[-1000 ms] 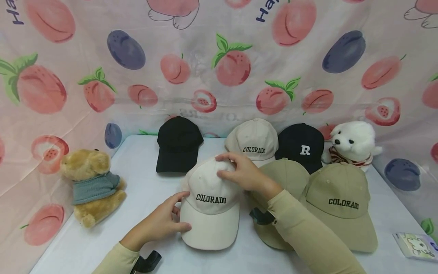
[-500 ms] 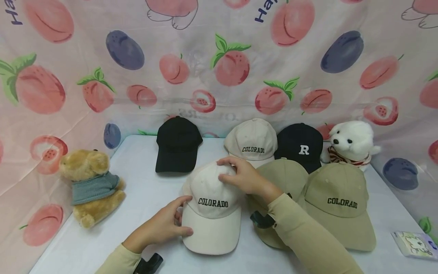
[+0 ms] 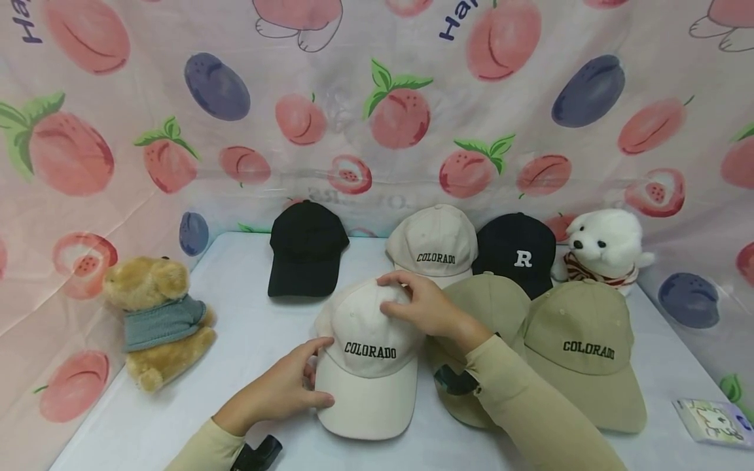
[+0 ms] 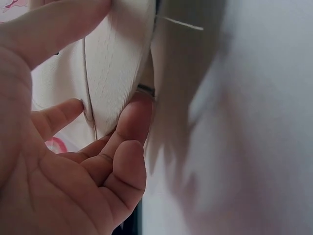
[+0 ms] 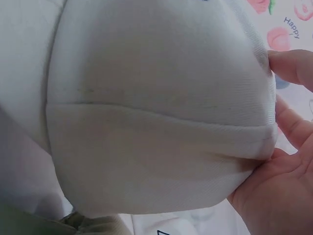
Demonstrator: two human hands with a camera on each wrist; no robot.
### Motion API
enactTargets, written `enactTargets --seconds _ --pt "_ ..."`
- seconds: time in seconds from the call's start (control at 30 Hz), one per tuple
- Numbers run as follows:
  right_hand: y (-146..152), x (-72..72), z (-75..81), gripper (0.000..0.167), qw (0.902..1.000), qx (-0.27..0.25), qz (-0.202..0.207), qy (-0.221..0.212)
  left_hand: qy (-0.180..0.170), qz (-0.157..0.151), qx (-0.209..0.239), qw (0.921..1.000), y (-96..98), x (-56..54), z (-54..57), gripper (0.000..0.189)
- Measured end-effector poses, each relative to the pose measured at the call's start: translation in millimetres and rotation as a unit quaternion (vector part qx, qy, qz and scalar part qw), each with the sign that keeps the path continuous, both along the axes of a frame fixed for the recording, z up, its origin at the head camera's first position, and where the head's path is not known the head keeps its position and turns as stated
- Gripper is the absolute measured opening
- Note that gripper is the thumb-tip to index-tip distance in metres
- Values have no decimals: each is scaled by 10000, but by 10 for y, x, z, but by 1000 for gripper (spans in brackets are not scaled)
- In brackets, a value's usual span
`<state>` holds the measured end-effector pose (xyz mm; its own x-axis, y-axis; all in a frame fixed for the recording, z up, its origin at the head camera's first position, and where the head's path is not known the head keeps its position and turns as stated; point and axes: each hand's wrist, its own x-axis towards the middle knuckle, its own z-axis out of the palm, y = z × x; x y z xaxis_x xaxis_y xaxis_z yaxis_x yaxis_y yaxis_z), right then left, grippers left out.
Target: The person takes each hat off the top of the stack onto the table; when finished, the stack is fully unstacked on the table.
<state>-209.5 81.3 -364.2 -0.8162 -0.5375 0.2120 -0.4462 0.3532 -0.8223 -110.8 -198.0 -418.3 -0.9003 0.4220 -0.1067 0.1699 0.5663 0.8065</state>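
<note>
A cream baseball cap (image 3: 366,407) lettered COLORADO is held between both hands at the front middle of the table, brim toward me. My left hand (image 3: 281,387) grips its left edge. In the left wrist view the thumb lies along the brim (image 4: 117,58) and the other fingers curl in at its edge. My right hand (image 3: 429,309) holds the top of the crown, thumb and fingers spread over it. The right wrist view has the crown (image 5: 161,78) filling most of the picture, with the right fingers (image 5: 293,66) at its far side.
Behind stand a black cap (image 3: 307,248), another cream COLORADO cap (image 3: 438,235) and a dark R cap (image 3: 512,242). Two khaki caps (image 3: 589,320) (image 3: 491,297) lie at right. A brown plush bear (image 3: 156,327), a white plush dog (image 3: 609,242) and a small printed packet (image 3: 715,422) sit on the white table (image 3: 247,320).
The cream cap has shifted slightly right and toward me, with both hands moving along with it. Most of that shift came in the first half second.
</note>
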Motion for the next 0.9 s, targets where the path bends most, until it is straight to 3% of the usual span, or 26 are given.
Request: enactTargets --seconds 0.33,0.63,0.9 --pt "13 91 71 38 9996 -177 73 -186 -259 -51 144 9995 -44 94 135 92" --pt "13 127 52 36 9988 49 270 -417 -363 -360 218 9985 -123 219 214 89" --pt "-11 11 -66 37 9993 242 22 -271 -269 -210 99 9994 -108 103 125 87"
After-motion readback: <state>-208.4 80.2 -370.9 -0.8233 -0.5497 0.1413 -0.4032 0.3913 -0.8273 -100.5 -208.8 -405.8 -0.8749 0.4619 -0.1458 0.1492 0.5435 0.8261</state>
